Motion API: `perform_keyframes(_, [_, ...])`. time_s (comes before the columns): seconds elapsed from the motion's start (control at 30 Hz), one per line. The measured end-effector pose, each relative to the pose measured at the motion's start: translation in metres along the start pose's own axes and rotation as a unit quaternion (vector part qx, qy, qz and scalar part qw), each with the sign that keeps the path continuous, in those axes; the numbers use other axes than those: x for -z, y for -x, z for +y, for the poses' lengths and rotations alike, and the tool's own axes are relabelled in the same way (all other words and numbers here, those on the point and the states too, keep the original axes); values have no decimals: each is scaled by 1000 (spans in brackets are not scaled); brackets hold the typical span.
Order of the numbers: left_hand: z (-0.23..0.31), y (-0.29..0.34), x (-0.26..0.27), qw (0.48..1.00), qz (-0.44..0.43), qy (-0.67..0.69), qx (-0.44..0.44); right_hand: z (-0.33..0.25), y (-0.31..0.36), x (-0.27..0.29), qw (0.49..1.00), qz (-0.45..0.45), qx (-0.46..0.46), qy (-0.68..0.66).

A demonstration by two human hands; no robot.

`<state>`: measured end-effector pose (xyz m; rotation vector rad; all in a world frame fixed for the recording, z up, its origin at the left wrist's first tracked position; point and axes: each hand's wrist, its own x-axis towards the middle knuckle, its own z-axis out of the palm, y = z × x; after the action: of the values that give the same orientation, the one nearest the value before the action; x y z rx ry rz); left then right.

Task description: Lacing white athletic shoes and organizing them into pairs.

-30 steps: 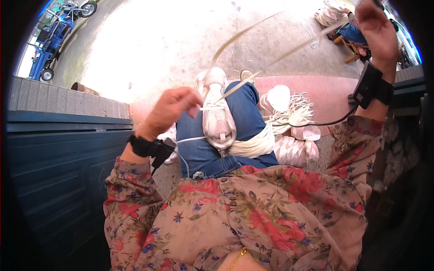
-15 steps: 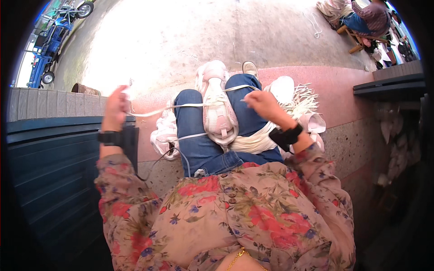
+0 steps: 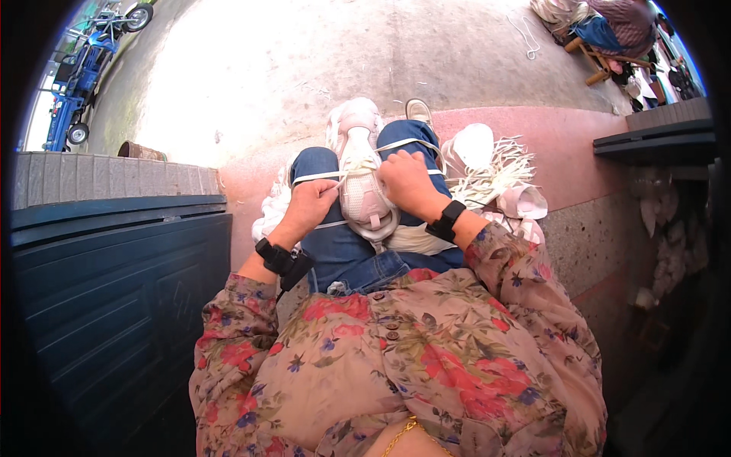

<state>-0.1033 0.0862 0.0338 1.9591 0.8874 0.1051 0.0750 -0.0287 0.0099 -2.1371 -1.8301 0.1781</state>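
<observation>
A pale pink-and-white sneaker [image 3: 355, 145] lies lengthwise between my knees, its heel towards me. White shoelace [image 3: 318, 177] crosses my left thigh to the shoe, and more lace loops over my right knee. My left hand [image 3: 308, 204] is closed at the shoe's left side, thumb and fingers pinching the lace. At the shoe's right side, my right hand [image 3: 408, 183] is closed with its back up, at the lace; its fingertips are partly hidden. Part of a cream bundle of laces [image 3: 419, 240] shows on my lap under my right wrist.
More pale shoes [image 3: 521, 204] and loose lace ends [image 3: 499, 169] lie right of my leg, and other shoes [image 3: 272, 207] at the left. Dark blue panels [image 3: 122, 266] stand at my left. A person [image 3: 620, 27] sits at the far right; a blue vehicle [image 3: 76, 84] stands far left.
Both hands have come inward from wide apart to the sides of the shoe. The lace stretched out to the left is now drawn in close to it.
</observation>
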Motion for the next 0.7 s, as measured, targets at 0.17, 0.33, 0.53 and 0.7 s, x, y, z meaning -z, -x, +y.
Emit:
perform_keyframes(0.17, [-4,-1,-1,999,-7,3,33,-2,-5,4,988,29,134,69])
perform_keyframes(0.33, [-2,5,-4,995,52,52,70,0,2,4,999,42,8,1])
perform_keyframes(0.53, [-9,8,-13,993,103,-47,26,-3,2,6,997,77,-2,4])
perform_keyframes(0.7, [-4,5,-15,982,121,-142,1,-3,2,5,996,85,-5,8])
